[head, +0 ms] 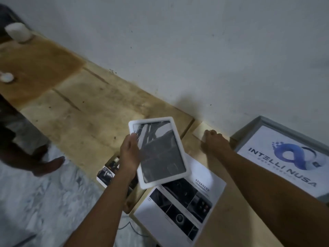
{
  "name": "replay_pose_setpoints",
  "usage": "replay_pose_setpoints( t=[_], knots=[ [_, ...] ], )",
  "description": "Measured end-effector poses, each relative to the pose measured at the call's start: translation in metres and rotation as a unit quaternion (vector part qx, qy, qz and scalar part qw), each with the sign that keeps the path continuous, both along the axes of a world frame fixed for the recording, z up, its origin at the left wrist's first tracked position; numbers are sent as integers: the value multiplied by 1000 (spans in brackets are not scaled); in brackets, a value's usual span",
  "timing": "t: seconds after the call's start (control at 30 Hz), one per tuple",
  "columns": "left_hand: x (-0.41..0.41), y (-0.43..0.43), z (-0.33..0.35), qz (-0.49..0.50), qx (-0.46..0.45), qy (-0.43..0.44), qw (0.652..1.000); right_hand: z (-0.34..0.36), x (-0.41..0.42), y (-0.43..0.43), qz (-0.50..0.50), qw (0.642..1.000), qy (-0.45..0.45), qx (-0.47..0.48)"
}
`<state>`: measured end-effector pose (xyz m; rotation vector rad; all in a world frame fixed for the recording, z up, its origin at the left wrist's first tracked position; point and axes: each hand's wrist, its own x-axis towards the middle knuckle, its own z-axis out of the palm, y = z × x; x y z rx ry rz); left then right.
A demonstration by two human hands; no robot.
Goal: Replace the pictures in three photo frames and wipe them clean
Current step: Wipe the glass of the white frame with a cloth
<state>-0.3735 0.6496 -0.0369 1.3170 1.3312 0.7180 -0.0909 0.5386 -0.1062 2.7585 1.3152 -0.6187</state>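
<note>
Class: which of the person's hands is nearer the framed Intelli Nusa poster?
Right. The right hand sits just left of the framed poster, near the wall; the left hand is farther left, gripping the white photo frame.

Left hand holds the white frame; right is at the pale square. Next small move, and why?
Probably the right hand lifts the pale square to the white frame: its fingers curl on the square, and the left hand holds the frame up.
</note>
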Motion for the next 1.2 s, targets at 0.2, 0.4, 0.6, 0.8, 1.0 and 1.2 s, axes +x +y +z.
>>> replay_pose_setpoints(
  t=[0.2,0.4,0.6,0.8,1.0,1.2],
  knots=[
    [16,-5,-2,-29,-21,-33,999,-2,11,-2,49,993,-101,34],
    [30,-19,11,-76,-43,-4,996,39,0,-27,-163,932,51,319],
    [61,-58,46,-167,-2,-20,986,131,-29,-87,-40,858,-42,510],
    [95,-111,89,-278,54,-62,957,182,-47,-124,116,899,-189,377],
    [95,-163,113,-362,101,-89,922,204,-62,-174,87,903,-234,349],
    [93,-199,127,-399,107,-92,906,213,-80,-218,82,869,-296,388]
  ],
)
